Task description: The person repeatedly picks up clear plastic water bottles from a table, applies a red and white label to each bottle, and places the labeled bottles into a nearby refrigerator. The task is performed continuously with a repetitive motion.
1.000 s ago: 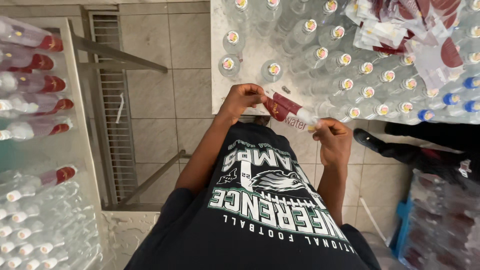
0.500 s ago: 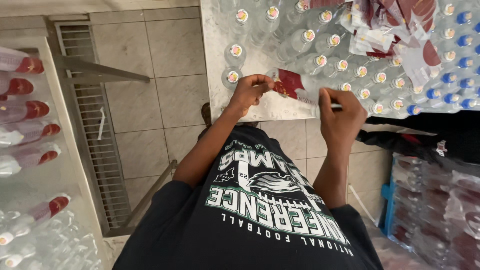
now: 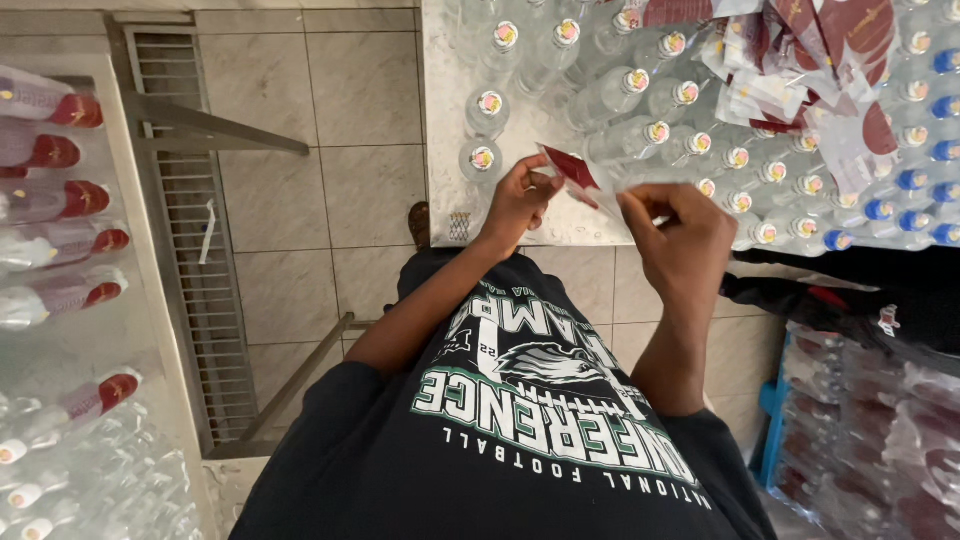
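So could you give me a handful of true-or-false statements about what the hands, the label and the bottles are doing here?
1. Both hands hold the red and white label. True: the left hand pinches one end and the right hand the other.
2. The clear bottles on the white table lie on their sides. False: they stand upright, caps facing up.
3. Some bottles at the right edge have blue caps. True.
4. The loose labels are piled on the floor. False: the pile rests on top of the bottles on the table.
5. The left hand rests flat on the table. False: it is raised, its grip closed on the label.
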